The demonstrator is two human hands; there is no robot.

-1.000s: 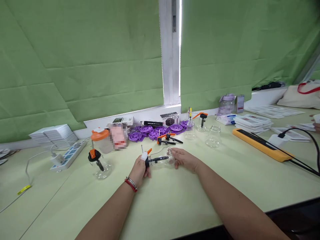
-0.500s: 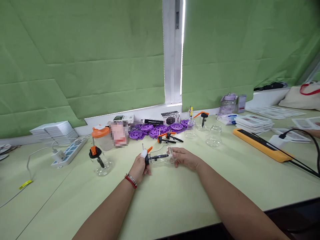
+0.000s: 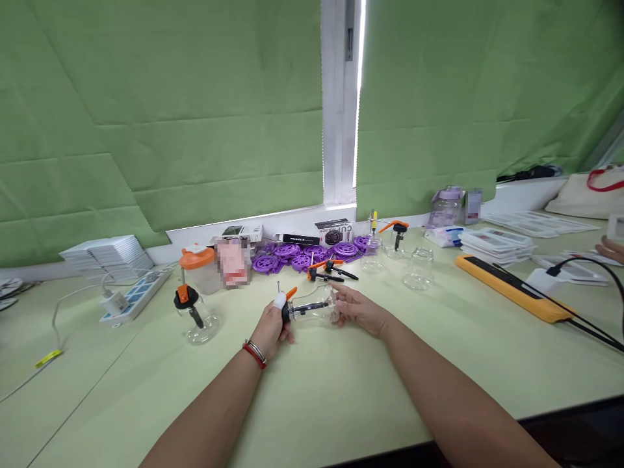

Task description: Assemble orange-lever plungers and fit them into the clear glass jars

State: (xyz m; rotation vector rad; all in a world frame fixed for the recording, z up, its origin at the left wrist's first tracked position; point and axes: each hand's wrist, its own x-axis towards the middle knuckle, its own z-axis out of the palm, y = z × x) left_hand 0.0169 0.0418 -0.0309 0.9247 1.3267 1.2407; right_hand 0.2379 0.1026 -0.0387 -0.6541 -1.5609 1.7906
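Note:
A small clear glass bottle lies on its side just above the pale green table, held between both hands. My left hand, with a white finger cover and a red bracelet at the wrist, grips the black and orange pump cap at the bottle's neck. My right hand wraps around the bottle's base. A thin metal pin sticks up from the cap.
Another capped bottle stands to the left, near a power strip and an orange-lidded jar. Purple wheels, loose pump caps and empty jars lie behind. An orange bar and black cable lie right. Another person's hand shows far right.
Both hands keep hold of the bottle in about the same spot. The view has shifted slightly; the other person's hand at the far right has come further into sight.

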